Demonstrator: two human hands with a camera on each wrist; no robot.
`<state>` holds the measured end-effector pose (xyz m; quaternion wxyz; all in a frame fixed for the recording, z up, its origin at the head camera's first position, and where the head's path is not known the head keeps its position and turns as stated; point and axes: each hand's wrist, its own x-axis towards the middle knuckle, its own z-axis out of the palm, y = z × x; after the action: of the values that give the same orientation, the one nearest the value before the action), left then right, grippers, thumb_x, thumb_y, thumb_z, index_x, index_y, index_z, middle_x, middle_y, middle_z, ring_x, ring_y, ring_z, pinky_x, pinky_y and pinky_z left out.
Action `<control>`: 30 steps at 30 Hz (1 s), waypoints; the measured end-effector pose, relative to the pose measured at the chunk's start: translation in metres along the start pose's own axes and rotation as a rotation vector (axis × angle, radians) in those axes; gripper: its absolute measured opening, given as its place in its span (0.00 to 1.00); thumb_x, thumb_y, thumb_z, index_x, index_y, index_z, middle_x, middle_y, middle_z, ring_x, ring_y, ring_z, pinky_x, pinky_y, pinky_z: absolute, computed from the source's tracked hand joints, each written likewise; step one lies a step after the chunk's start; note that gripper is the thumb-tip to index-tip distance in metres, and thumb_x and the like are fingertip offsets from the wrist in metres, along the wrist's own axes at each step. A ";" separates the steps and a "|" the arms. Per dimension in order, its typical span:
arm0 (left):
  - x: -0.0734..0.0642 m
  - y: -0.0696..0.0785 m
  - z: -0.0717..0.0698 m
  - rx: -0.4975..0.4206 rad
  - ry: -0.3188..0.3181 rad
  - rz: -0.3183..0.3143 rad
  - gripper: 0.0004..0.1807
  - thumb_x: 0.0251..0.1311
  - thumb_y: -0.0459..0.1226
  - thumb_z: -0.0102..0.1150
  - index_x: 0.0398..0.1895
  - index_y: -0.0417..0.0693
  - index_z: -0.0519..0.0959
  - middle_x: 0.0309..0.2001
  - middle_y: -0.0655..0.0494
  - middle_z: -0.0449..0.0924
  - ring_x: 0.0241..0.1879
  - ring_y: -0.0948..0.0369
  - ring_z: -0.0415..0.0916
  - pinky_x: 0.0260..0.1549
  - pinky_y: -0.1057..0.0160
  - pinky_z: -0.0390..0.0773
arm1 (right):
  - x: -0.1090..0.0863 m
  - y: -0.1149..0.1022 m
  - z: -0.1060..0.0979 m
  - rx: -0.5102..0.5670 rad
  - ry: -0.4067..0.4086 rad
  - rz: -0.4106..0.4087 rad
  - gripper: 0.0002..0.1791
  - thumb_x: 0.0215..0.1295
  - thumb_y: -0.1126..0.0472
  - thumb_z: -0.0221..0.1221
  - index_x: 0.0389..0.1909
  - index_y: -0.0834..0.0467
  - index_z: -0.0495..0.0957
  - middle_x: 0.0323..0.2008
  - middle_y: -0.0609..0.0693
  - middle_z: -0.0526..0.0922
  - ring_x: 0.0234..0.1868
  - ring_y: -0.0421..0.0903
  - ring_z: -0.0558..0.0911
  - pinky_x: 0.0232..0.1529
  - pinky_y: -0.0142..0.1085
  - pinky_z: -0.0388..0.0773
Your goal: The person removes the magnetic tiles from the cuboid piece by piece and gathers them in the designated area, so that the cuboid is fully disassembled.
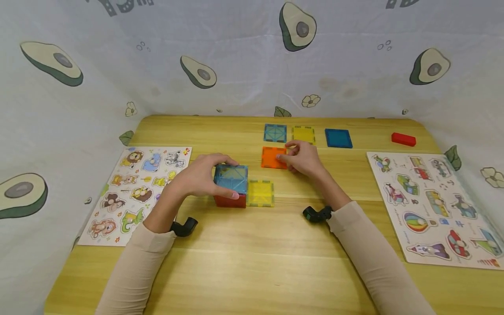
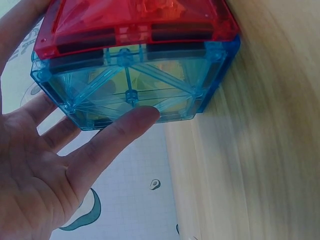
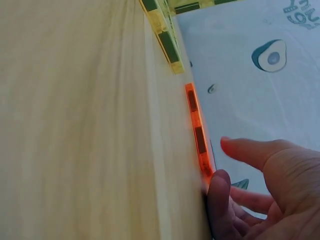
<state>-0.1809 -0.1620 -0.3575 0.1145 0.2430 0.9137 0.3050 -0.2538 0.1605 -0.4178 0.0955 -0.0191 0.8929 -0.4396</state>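
My left hand (image 1: 197,177) holds a box of see-through magnetic tiles (image 1: 231,179), fingers at its far side and thumb along the near side. A blue face (image 2: 130,87) and a red face (image 2: 140,25) meet at an edge in the left wrist view. Flat on the table, a yellow magnetic tile (image 1: 260,193) adjoins the box on the right. My right hand (image 1: 304,159) is at the right end of a flat orange magnetic tile (image 1: 271,157). One fingertip meets that tile's end; the thumb (image 3: 245,149) is spread above it, apart from it in the right wrist view.
Behind the orange tile lie a light blue tile (image 1: 275,133), a yellow tile (image 1: 303,133) and a darker blue tile (image 1: 338,138). A red block (image 1: 403,139) lies farther right. An animal puzzle board (image 1: 134,192) is left, a vehicle puzzle board (image 1: 433,210) right. A patterned cloth surrounds the table.
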 end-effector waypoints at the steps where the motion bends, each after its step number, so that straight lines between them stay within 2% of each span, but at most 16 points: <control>1: 0.000 0.000 0.000 -0.002 -0.001 -0.002 0.42 0.41 0.62 0.80 0.63 0.62 0.80 0.61 0.59 0.80 0.52 0.56 0.74 0.49 0.54 0.77 | -0.001 0.001 -0.001 0.019 -0.003 0.002 0.34 0.66 0.47 0.70 0.67 0.58 0.73 0.39 0.56 0.80 0.25 0.48 0.83 0.29 0.36 0.84; 3: -0.001 0.000 0.000 -0.004 -0.001 -0.002 0.42 0.41 0.62 0.80 0.63 0.62 0.79 0.61 0.59 0.80 0.52 0.55 0.74 0.49 0.54 0.77 | -0.002 0.001 -0.002 0.062 -0.009 0.006 0.34 0.66 0.46 0.69 0.68 0.57 0.72 0.42 0.57 0.80 0.27 0.49 0.85 0.30 0.36 0.85; 8: -0.001 0.000 -0.001 -0.001 0.005 -0.001 0.42 0.41 0.62 0.80 0.62 0.62 0.79 0.60 0.59 0.80 0.52 0.55 0.74 0.48 0.54 0.77 | -0.012 0.000 -0.009 0.083 -0.049 -0.040 0.35 0.67 0.45 0.68 0.69 0.58 0.71 0.49 0.59 0.78 0.37 0.52 0.88 0.36 0.37 0.87; 13: -0.001 0.001 -0.001 0.003 -0.003 0.003 0.42 0.41 0.62 0.80 0.63 0.62 0.79 0.60 0.59 0.80 0.51 0.55 0.74 0.48 0.55 0.78 | -0.027 -0.003 -0.016 0.001 -0.060 -0.121 0.36 0.68 0.41 0.66 0.69 0.57 0.73 0.54 0.58 0.81 0.51 0.56 0.85 0.49 0.45 0.86; 16: -0.001 0.002 -0.001 0.006 -0.005 0.004 0.42 0.41 0.62 0.80 0.63 0.62 0.79 0.60 0.59 0.79 0.52 0.55 0.74 0.48 0.55 0.78 | -0.035 -0.004 -0.018 -0.045 -0.058 -0.164 0.35 0.68 0.40 0.65 0.68 0.56 0.74 0.56 0.58 0.81 0.57 0.57 0.82 0.55 0.51 0.83; 23: -0.001 0.002 -0.002 0.012 -0.003 0.002 0.42 0.41 0.62 0.80 0.63 0.62 0.79 0.61 0.58 0.79 0.52 0.55 0.74 0.50 0.54 0.78 | -0.051 -0.009 -0.015 -0.076 -0.051 -0.232 0.36 0.65 0.41 0.68 0.68 0.56 0.74 0.58 0.57 0.81 0.57 0.56 0.81 0.57 0.53 0.82; 30: -0.001 0.001 0.000 0.018 0.000 0.009 0.42 0.41 0.62 0.80 0.63 0.61 0.79 0.60 0.58 0.80 0.52 0.55 0.75 0.49 0.54 0.77 | -0.065 -0.014 -0.008 -0.095 -0.095 -0.298 0.37 0.64 0.44 0.70 0.68 0.58 0.75 0.58 0.57 0.82 0.58 0.55 0.82 0.55 0.51 0.83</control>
<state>-0.1799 -0.1620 -0.3569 0.1109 0.2480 0.9153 0.2975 -0.1924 0.1657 -0.3924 0.0703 -0.1767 0.8945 -0.4046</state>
